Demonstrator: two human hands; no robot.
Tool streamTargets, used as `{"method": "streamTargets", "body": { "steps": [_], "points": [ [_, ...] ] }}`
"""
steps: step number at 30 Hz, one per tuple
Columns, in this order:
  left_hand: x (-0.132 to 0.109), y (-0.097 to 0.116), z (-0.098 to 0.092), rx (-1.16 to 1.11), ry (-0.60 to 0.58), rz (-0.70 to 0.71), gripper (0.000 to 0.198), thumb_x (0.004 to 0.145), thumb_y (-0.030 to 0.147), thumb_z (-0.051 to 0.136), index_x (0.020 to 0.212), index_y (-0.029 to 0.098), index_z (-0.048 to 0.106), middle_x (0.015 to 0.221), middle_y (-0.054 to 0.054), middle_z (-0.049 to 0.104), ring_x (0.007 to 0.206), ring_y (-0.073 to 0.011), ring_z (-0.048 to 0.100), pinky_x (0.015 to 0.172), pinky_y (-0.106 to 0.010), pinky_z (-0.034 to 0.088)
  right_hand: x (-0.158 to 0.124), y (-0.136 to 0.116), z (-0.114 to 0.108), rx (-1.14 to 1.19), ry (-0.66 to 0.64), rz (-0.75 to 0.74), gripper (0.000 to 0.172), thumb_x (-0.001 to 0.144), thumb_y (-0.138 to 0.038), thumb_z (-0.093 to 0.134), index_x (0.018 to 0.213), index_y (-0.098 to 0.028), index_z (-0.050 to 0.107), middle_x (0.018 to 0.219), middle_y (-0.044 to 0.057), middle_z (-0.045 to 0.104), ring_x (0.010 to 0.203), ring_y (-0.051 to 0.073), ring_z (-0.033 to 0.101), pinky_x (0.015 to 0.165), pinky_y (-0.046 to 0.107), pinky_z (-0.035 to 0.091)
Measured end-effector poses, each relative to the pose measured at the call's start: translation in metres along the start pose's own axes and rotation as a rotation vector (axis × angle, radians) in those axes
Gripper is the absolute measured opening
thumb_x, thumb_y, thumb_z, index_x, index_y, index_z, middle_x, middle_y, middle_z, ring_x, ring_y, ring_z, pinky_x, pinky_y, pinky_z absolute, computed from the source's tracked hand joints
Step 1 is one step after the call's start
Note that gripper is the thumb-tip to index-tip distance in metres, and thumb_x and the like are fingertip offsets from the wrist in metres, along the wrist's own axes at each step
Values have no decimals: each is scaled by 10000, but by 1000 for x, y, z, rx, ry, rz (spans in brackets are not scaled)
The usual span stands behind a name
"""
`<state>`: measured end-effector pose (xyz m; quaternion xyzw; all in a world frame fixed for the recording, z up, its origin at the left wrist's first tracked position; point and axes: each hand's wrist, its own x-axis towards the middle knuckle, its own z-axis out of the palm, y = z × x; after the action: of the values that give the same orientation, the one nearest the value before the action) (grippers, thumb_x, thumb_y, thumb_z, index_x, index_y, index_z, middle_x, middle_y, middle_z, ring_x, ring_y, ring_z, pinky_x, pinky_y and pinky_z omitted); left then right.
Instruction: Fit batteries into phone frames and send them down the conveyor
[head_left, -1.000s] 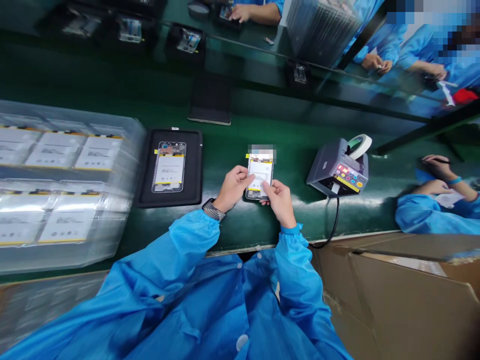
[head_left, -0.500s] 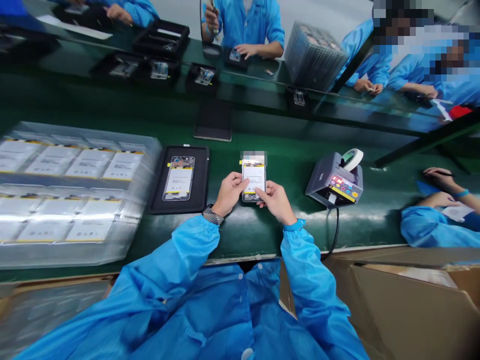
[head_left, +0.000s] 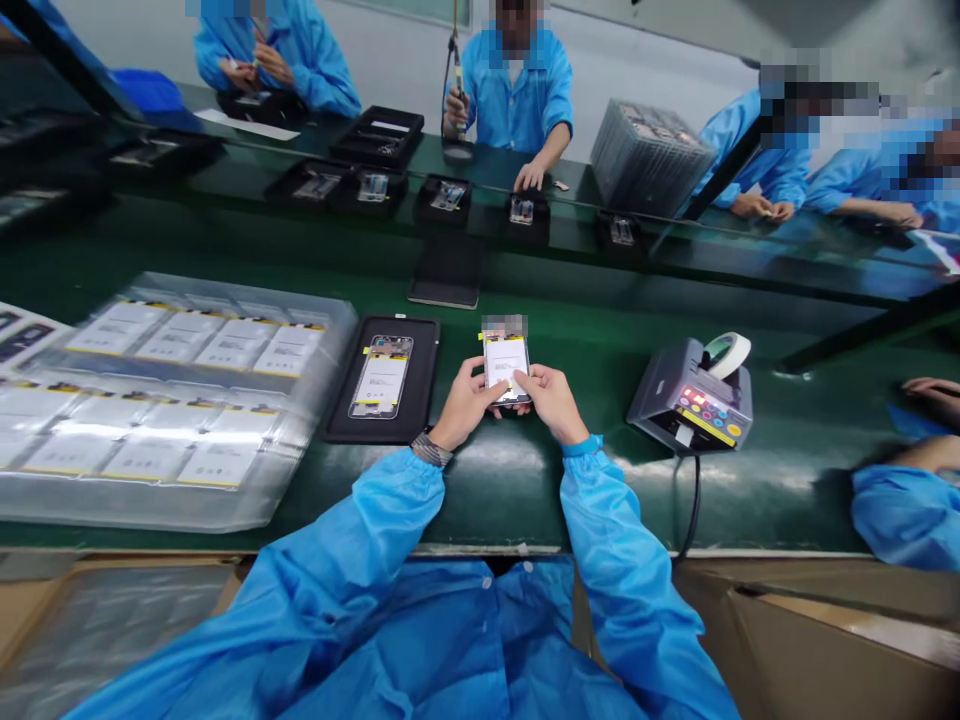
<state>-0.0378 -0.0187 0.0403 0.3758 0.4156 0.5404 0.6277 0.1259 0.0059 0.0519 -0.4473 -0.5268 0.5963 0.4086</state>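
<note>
Both hands [head_left: 510, 400] hold phone frame [head_left: 506, 365]; label unreadable

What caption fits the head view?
Both hands, left hand and right hand, hold a phone over the green belt.

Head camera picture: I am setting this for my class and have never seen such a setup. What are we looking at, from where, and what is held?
The camera sits on a worker's head, looking down at their own blue-sleeved arms. The left hand and right hand together hold an open phone, its white battery showing. They work at a green belt. To the left lies a black tray with another phone, then clear trays of batteries. To the right stands a grey tape dispenser. Other workers in blue sit across the belt.
</note>
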Motion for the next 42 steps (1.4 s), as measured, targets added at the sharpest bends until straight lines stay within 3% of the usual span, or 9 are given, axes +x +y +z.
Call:
{"method": "streamTargets", "body": {
  "steps": [7,11,15,21,29,32,36,39,42],
  "points": [
    [-2,2,-2,13,2,-14,797,668,431,926,1250,184,440,1037,-94,754,664,-176,688,464,-234,526,-9,4,-2,25,-71,3,583,695,-668,881,880,-203,582,652,-1,696,506,140,622,476,230,512],
    [-6,10,-1,34,-16,27,747,709,416,914,1250,204,444,1084,-97,754,724,-183,705,505,-223,531,-15,-1,0,60,-85,-22,569,801,-761,750,882,-224,581,672,-5,683,559,170,639,539,279,540],
    [-8,14,-1,62,-25,43,772,738,444,898,1313,230,429,1099,-93,749,713,-189,709,517,-235,525,-19,-7,3,20,-46,-42,612,875,-854,565,840,-243,572,691,16,646,649,217,649,563,313,519],
    [-8,7,1,77,-3,9,911,667,368,949,1379,243,395,1103,-84,737,755,-201,715,525,-232,528,-21,-7,7,-31,20,-85,604,866,-837,592,810,-236,578,672,5,596,593,187,574,545,303,470],
    [-5,29,-13,83,160,-31,835,600,302,955,1288,195,494,1004,-58,752,693,-174,688,490,-224,509,-18,7,13,-113,62,-126,527,973,-731,518,874,-223,623,644,1,612,573,177,582,572,283,453],
    [16,54,-35,195,291,-19,772,562,249,960,1203,171,538,888,-41,747,576,-154,652,468,-230,482,-15,14,12,-276,102,-161,439,1015,-621,500,861,-230,624,635,4,615,592,186,602,596,280,440],
    [77,101,-56,381,356,-16,518,628,158,930,1039,120,617,754,-58,719,482,-130,583,447,-227,393,-12,22,9,-483,129,-207,356,1019,-497,482,806,-238,602,652,17,636,627,207,623,642,296,429],
    [124,136,-61,438,446,11,372,672,108,917,909,111,631,677,-55,681,484,-130,556,492,-250,393,-9,27,7,-519,126,-212,339,1003,-481,472,802,-240,599,654,24,643,635,222,629,652,310,424],
    [149,156,-51,397,451,77,287,804,217,872,933,99,645,775,-65,688,627,-154,622,600,-290,502,-7,30,7,-513,124,-199,327,987,-479,468,799,-241,591,648,30,643,623,231,624,637,319,417]
  ]
}}
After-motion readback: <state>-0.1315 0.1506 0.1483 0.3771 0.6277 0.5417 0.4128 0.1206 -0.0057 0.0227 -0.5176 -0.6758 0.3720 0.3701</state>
